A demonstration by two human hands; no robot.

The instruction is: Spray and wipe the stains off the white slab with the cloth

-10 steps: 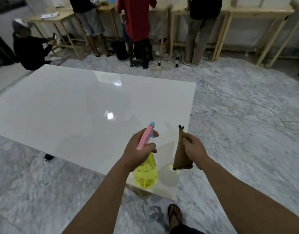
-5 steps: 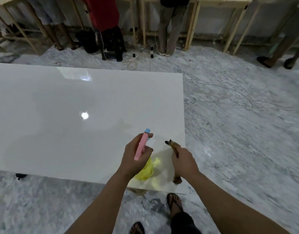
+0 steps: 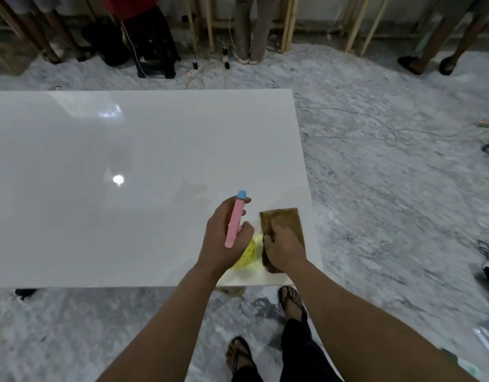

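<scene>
Meanwhile right hand [image 3: 286,248] presses cloth [image 3: 286,220] on unmarked slab [image 3: 127,188].

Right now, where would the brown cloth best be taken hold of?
At the cloth's far edge, from above: it lies flat on the slab near its right corner, the right hand covers its near half, and the far half is bare.

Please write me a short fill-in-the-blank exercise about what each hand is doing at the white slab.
1. The left hand grips the yellow spray bottle with the ____ trigger head.
2. The right hand presses the flat ____ cloth.
3. The cloth lies near the glossy white slab's ____ edge.

Missing words: pink; brown; right
</scene>
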